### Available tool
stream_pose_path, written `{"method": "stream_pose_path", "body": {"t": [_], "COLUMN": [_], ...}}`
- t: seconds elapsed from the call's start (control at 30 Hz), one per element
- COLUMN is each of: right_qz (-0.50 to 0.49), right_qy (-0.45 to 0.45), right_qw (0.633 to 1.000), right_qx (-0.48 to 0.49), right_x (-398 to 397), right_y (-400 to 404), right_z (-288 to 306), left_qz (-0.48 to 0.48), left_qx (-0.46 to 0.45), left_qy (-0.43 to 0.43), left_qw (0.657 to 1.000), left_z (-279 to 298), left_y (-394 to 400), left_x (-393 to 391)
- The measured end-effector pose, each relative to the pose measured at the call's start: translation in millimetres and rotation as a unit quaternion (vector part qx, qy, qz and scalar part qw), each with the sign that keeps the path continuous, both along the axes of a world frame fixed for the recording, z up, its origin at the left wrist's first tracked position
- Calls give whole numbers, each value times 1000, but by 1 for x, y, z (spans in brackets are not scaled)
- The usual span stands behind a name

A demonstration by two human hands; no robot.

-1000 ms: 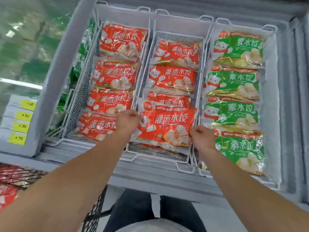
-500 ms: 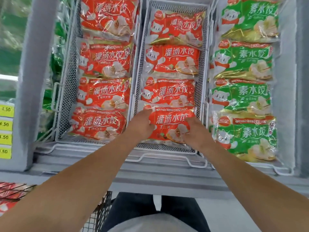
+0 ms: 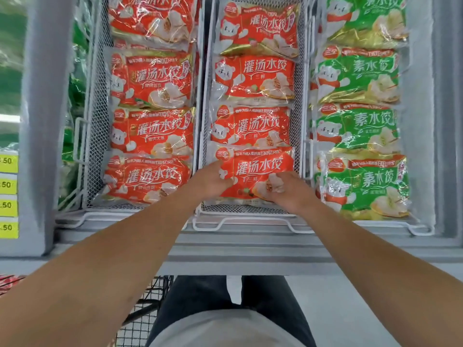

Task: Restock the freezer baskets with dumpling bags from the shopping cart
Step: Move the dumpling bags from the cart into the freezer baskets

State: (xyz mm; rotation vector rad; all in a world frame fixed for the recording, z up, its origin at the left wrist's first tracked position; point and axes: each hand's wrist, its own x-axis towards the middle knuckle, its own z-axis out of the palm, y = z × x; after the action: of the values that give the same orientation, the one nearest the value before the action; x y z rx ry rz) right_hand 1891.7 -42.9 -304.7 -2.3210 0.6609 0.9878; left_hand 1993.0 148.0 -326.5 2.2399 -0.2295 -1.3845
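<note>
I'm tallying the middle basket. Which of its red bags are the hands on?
The nearest red bag, at the front end of the middle basket. Left hand and right hand hold its lower corners; the three bags behind are untouched.

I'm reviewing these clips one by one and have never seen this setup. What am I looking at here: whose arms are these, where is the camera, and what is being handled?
There is no machine here. A person wears a camera on the head, so the single view looks forward and down along their own bare arms. Below lies an open freezer with white wire baskets. The left basket and the middle basket hold red dumpling bags in overlapping rows; the section on the right holds green bags. The left hand and right hand both rest on the nearest red bag in the middle basket, fingers at its lower corners, apparently settling it into place. The black wire at the bottom left is the shopping cart.
</note>
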Motion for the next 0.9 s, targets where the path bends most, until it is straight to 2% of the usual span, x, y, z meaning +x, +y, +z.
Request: {"method": "stream_pose_path", "body": {"t": [0.1, 0.37, 0.6, 0.77, 0.9], "right_qz": [-23, 13, 89, 113, 145], "right_qy": [-16, -88, -193, -248, -264], "right_qw": [1000, 996, 977, 962, 953], "right_qx": [-3, -9, -19, -21, -12], "right_x": [-5, -31, -83, -133, -162], "right_y": [4, 18, 30, 44, 64], "right_z": [18, 61, 97, 124, 141], "left_qz": [27, 60, 126, 189, 226], "left_qx": [-2, -6, -18, -49, -31], "left_qy": [-27, -112, -255, -301, -314], "left_qw": [999, 992, 958, 934, 922], "left_z": [15, 63, 112, 148, 170], "left_y": [4, 16, 36, 63, 91], "left_x": [-5, -43, -116, -190, -238]}}
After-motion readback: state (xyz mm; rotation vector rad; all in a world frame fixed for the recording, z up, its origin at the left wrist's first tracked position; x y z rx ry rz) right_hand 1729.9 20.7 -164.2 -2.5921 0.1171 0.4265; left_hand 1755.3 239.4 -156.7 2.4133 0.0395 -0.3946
